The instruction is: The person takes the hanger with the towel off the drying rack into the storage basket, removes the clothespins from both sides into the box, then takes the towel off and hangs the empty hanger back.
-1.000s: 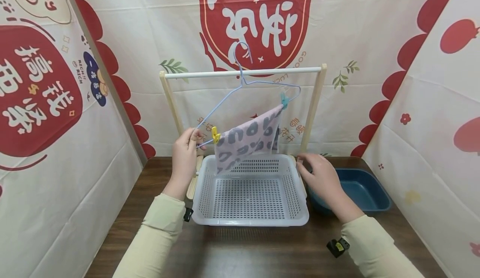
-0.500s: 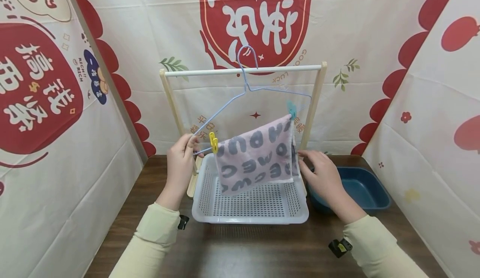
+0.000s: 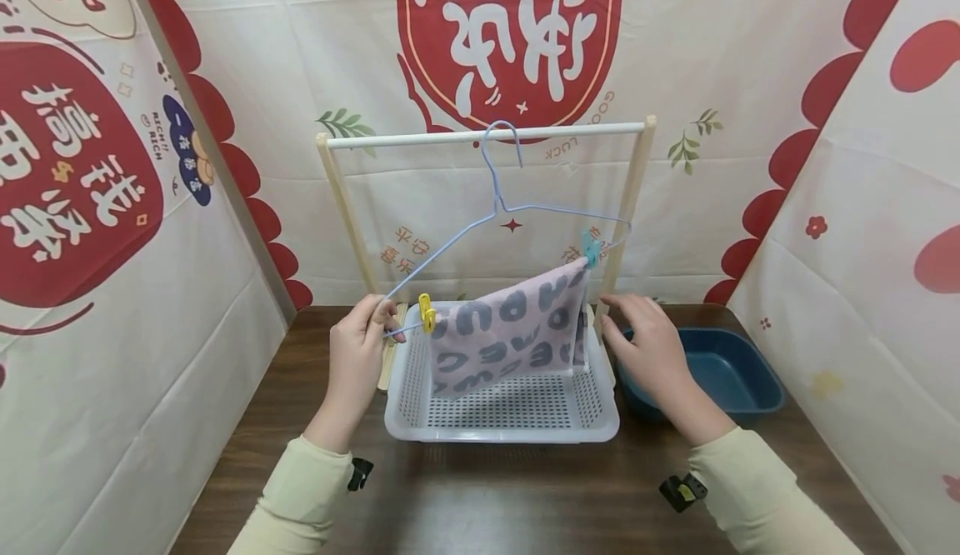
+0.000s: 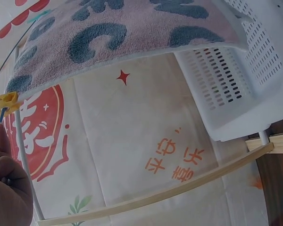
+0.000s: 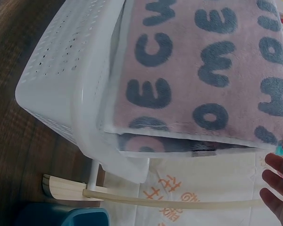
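My left hand (image 3: 356, 359) grips the lower left corner of a blue wire hanger (image 3: 497, 201). From the hanger's bottom wire hangs a folded pink towel (image 3: 513, 330) with grey letters, sloping down to the left. A yellow clothespin (image 3: 427, 315) pins its left end and a teal clothespin (image 3: 591, 248) its right. In the head view the hanger's hook overlaps the white bar (image 3: 405, 140) of a small drying rack. My right hand (image 3: 647, 345) holds nothing, its fingers loosely bent beside the rack's right post; in the right wrist view its fingers (image 5: 276, 181) are spread near the towel's clipped end.
Below the towel stands a white perforated basket (image 3: 502, 436), between the rack's wooden feet. A dark blue basin (image 3: 750, 401) sits to its right on the brown wooden table (image 3: 480, 497). Printed cloth walls (image 3: 247, 30) close off the back and both sides.
My left hand has moved down and slightly left, lowering the hanger; its hook has dropped to the bar's height. The towel has swung and now shows its lettered face. The right hand has barely moved.
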The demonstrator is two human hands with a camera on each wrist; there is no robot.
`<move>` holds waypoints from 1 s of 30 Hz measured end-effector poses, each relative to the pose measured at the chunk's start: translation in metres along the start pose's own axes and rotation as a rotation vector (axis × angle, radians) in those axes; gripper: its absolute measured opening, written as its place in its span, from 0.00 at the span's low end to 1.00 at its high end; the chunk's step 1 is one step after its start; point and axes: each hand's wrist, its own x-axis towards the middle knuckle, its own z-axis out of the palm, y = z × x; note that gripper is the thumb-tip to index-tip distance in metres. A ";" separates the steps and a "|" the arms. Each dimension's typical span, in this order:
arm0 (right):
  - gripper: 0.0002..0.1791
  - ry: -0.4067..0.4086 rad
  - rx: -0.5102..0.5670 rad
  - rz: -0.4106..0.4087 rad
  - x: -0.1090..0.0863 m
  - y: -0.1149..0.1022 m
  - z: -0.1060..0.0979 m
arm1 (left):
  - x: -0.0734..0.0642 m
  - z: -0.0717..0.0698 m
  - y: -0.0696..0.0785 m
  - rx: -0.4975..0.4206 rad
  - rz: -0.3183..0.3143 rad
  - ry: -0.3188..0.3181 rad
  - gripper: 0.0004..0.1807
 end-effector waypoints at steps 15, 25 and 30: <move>0.17 0.036 0.005 -0.008 0.005 -0.004 -0.009 | -0.018 -0.004 -0.004 0.067 0.051 -0.031 0.08; 0.19 0.031 -0.012 0.006 0.006 -0.001 -0.013 | -0.026 -0.003 -0.004 0.088 0.060 -0.071 0.07; 0.19 0.014 -0.009 -0.004 0.006 0.004 -0.011 | -0.028 -0.001 -0.003 0.084 0.086 -0.096 0.04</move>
